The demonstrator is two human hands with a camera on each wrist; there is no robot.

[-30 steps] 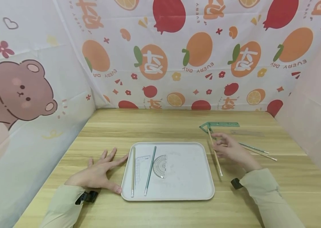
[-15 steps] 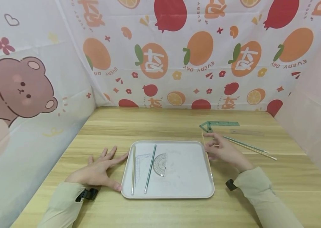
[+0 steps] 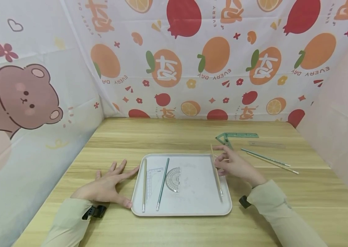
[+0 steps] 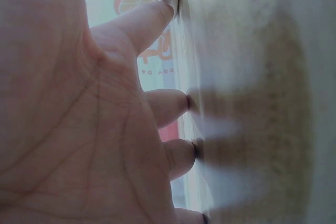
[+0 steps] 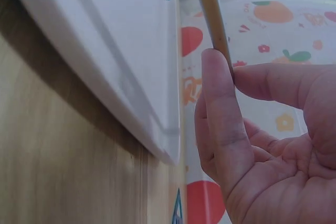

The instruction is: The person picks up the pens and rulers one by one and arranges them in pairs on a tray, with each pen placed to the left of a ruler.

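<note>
Over the right side of the white tray (image 3: pixel 192 209), my right hand (image 3: pixel 231 166) pinches a yellow pencil (image 3: pixel 216 175) between thumb and fingertips, as the right wrist view also shows. Fingers spread, my left hand (image 3: pixel 107 187) rests on the table with its thumb and index finger at the tray's left rim. Inside the tray lie a gold pencil (image 3: pixel 144 185), a clear set square (image 3: pixel 152 178), a green pencil (image 3: pixel 162 185) and a clear protractor (image 3: pixel 174 180). The left wrist view shows the left palm and fingertips (image 4: pixel 181 158) on the tabletop.
Behind my right hand lie a green set square (image 3: pixel 223 138), a green ruler (image 3: pixel 243 135) and a faint clear ruler (image 3: pixel 266 144). Right of them, another green pencil (image 3: pixel 266 157) and another yellow pencil (image 3: pixel 273 163) lie on the wooden table (image 3: pixel 300 199). Printed cloth hangs behind and at the sides.
My right hand has carried the yellow pencil leftward, from beside the tray to over its right side. The left hand has stayed at the left rim.
</note>
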